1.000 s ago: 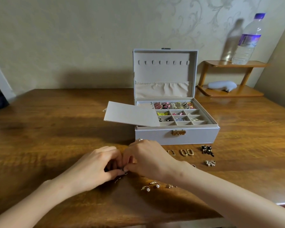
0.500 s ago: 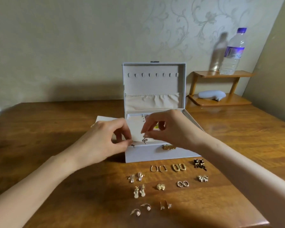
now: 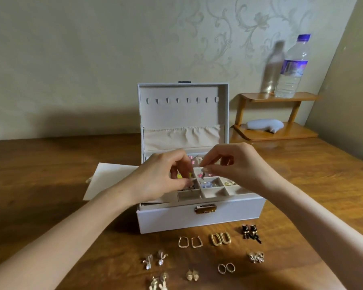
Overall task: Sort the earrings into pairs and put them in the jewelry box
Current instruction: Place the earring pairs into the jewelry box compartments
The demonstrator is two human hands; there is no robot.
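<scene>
Head view: jewelry box (image 3: 199, 218) lengthwise left-right, clasp (image 3: 205, 208) toward wearer.

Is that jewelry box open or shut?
Open. The jewelry box has its lid standing upright at the back, and its compartments show.

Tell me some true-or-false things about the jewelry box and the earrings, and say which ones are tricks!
1. The jewelry box has its lid up. True.
2. The left hand and right hand are over the box's compartments. True.
3. The black earrings are inside the box. False: they lie on the table in front of it.
4. The water bottle lies on its side. False: it stands upright on the wooden shelf.
5. No earrings lie on the table. False: several pairs do, like the gold hoop earrings.
6. The right hand pinches a small earring. True.
</scene>
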